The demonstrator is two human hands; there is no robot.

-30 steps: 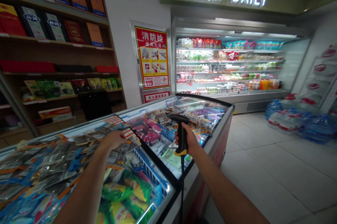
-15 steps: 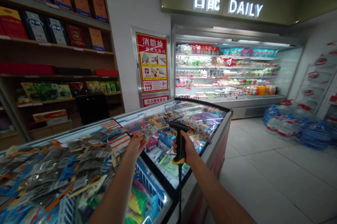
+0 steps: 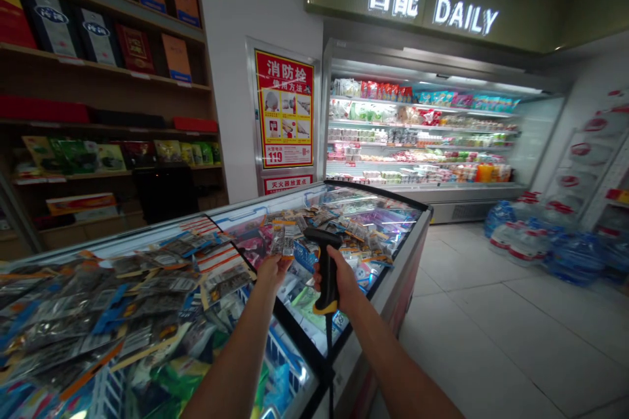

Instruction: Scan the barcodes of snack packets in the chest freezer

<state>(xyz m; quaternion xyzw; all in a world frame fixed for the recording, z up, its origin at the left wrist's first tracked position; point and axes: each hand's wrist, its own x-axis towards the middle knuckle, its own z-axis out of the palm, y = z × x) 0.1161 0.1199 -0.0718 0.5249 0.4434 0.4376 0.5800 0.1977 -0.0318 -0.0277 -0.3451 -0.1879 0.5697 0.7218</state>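
My right hand (image 3: 339,278) is wrapped round the grip of a black and yellow barcode scanner (image 3: 326,268), its head pointing left and its cable hanging down. Just left of the scanner, my left hand (image 3: 274,271) pinches the near edge of a small packet (image 3: 284,240) with an orange strip and a clear, barcoded face. Both hands are above the glass top of a chest freezer (image 3: 301,330). Many similar flat packets (image 3: 162,291) lie heaped on the glass to the left, and more packets (image 3: 363,230) are scattered on the far right pane.
A black divider frame (image 3: 302,334) crosses the freezer top. Shelves of boxed goods (image 3: 140,48) stand at the left. Behind the freezer are a fire-hydrant poster (image 3: 284,107) and a lit refrigerated display (image 3: 422,137). Large water bottles (image 3: 572,255) sit on the tiled floor at right.
My left hand has moved right and brought the packet closer to the scanner, turning it more upright. The scanner has shifted slightly left, and the view has turned a little.
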